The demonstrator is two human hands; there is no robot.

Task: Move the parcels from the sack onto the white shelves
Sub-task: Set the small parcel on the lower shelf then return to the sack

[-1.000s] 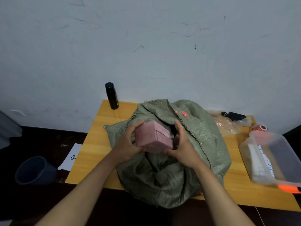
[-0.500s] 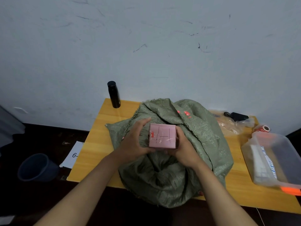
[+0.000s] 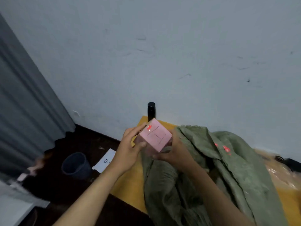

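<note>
One view only: a wide-angle camera worn on the person's head, looking forward and down along both bare forearms. It sits close to the left hand and right hand, which meet near frame centre around a small pink cardboard box. The scuffed pale blue-grey wall fills the upper half. The view is canted, so the yellow wooden table runs off the lower right. At far left, pleated grey curtain; below it, dark floor with a dark round bucket.
</note>
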